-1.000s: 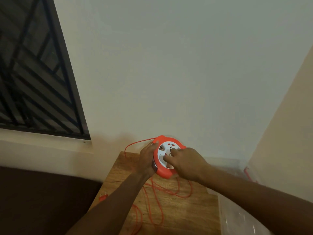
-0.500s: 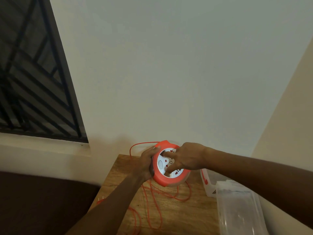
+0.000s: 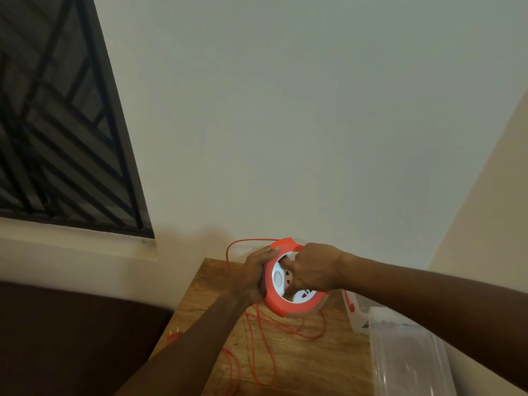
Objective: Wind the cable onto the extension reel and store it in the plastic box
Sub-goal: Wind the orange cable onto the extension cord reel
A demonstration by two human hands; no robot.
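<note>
An orange extension reel (image 3: 278,305) with a white socket face is held tilted above the wooden table (image 3: 328,364). My left hand (image 3: 253,277) grips its left rim. My right hand (image 3: 313,270) presses fingers into the white face from the right. Loose orange cable (image 3: 264,341) lies in loops on the table below the reel, and one strand arcs up to the reel's top. The orange plug (image 3: 173,335) sits at the table's left edge. A clear plastic box (image 3: 357,312) with a red latch stands at the right, partly behind my right forearm.
A clear plastic lid (image 3: 405,355) lies at the table's right front. A pale wall is close behind the table, with a barred window (image 3: 57,138) at upper left. A dark surface (image 3: 71,338) lies left of the table.
My right hand has swung from the reel's lower right up across the white face, and the reel has tilted. The view has shifted, bringing the plastic box and lid into sight.
</note>
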